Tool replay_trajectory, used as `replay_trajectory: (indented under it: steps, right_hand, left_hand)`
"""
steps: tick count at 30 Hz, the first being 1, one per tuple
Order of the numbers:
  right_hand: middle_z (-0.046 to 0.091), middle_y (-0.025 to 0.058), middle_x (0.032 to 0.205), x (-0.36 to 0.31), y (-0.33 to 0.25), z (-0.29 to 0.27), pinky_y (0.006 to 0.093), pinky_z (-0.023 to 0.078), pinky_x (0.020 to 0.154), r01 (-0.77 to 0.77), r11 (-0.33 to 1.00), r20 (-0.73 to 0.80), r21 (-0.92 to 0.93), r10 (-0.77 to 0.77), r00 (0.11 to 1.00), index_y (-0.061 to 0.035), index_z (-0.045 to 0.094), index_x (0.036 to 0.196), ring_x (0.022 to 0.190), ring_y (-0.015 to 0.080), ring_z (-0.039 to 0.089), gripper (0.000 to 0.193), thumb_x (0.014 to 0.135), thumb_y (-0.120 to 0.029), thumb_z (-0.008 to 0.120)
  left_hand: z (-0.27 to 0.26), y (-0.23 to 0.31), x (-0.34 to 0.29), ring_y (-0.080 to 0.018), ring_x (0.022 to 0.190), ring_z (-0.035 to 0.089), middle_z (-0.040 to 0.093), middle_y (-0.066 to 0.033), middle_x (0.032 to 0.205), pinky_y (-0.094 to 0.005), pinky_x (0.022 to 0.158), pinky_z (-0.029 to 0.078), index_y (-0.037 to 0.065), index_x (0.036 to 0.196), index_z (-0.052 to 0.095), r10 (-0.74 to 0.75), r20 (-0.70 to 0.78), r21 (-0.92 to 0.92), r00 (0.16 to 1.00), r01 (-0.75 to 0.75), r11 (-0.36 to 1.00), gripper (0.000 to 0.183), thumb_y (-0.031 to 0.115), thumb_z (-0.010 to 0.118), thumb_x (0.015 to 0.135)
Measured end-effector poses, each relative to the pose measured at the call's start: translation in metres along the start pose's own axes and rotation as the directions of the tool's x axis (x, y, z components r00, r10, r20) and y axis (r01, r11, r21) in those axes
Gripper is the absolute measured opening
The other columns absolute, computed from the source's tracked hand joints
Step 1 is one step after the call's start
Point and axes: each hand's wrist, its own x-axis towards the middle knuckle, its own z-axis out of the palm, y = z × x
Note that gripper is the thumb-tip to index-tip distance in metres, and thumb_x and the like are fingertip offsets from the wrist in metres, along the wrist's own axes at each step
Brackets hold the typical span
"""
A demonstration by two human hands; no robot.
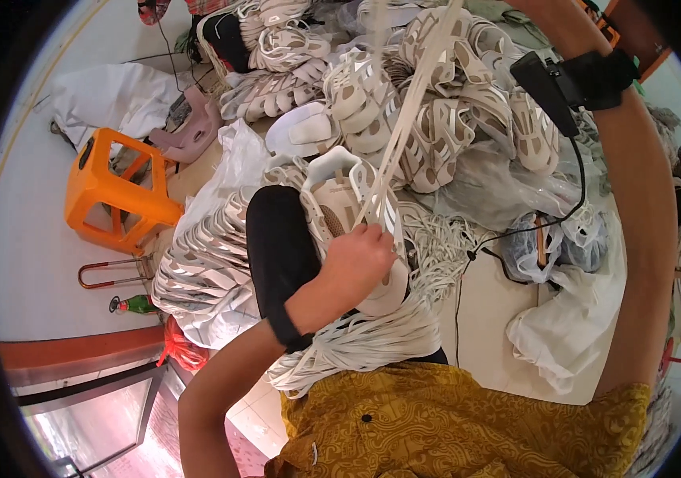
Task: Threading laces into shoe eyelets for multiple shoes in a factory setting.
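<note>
Across my lap, beside a black-covered knee, rests a white and beige shoe upper (388, 291) with its collar pointing away from me. Fingers pinched, my left hand (363, 259) grips pale flat shoelaces (410, 119) at the upper's lacing area. From there the laces run up in a taut, slightly blurred strand and leave the picture at the top. My right arm reaches up along the right side; its hand is beyond the upper edge, so its hold is hidden. A thick bundle of white laces (368, 346) lies over my lap below the upper.
Ahead is a large heap of similar uppers (436, 135). Stacked uppers (205, 259) stand left of my knee, near an orange stool (109, 227) and a green bottle (135, 303). More loose laces (444, 243) lie right of the upper. A black cable (583, 179) hangs from my right wrist device.
</note>
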Motion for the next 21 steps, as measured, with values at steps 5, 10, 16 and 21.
replay_trajectory:
  steps: [5, 10, 16, 21]
  right_hand:
    - [0.04, 0.0005, 0.047, -0.015, -0.012, -0.01, 0.0206, 0.021, 0.034, 0.092, 0.994, 0.147, -0.065, -0.081, 0.986, 0.0081, 0.06, 0.071, 0.037, 0.0049, 0.031, 0.019, 0.08, -0.009, 0.057]
    - [0.04, 0.0005, 0.047, -0.026, 0.006, -0.034, 0.0205, 0.022, 0.034, 0.156, 0.979, 0.131, -0.127, -0.14, 0.982, 0.008, 0.059, 0.07, 0.037, 0.0049, 0.031, 0.019, 0.08, -0.008, 0.057]
    - [0.04, 0.0005, 0.047, -0.026, 0.018, -0.059, 0.0204, 0.023, 0.034, 0.27, 0.933, 0.164, -0.238, -0.235, 0.958, 0.0079, 0.059, 0.069, 0.037, 0.0048, 0.031, 0.018, 0.079, -0.007, 0.057]
    - [0.04, 0.0005, 0.048, -0.028, 0.021, -0.052, 0.0203, 0.024, 0.034, 0.366, 0.875, 0.219, -0.318, -0.308, 0.926, 0.0078, 0.059, 0.068, 0.037, 0.0047, 0.032, 0.018, 0.079, -0.006, 0.056]
  left_hand:
    - [0.015, -0.002, 0.021, -0.029, 0.067, 0.057, 0.053, -0.0116, 0.072, -0.0376, 0.057, 0.046, 0.004, 0.07, 0.054, -0.101, 0.228, 0.137, 0.968, 0.071, 0.988, 0.007, 0.01, 0.053, 0.071]
    - [0.0, -0.017, 0.023, -0.0301, 0.065, 0.057, 0.057, -0.0129, 0.066, -0.0379, 0.056, 0.044, 0.003, 0.071, 0.055, -0.146, 0.366, -0.187, 0.919, 0.226, 0.956, 0.007, 0.009, 0.053, 0.069]
    - [-0.011, -0.013, 0.029, -0.0282, 0.062, 0.059, 0.059, -0.0117, 0.066, -0.0378, 0.054, 0.044, 0.003, 0.071, 0.055, -0.022, 0.447, -0.352, 0.894, 0.199, 0.915, 0.007, 0.01, 0.055, 0.068]
    - [-0.004, 0.008, 0.033, -0.0208, 0.048, 0.055, 0.05, -0.0047, 0.054, -0.0331, 0.045, 0.043, 0.005, 0.077, 0.054, 0.217, 0.17, 0.276, 0.961, -0.257, 0.926, 0.011, 0.012, 0.056, 0.069]
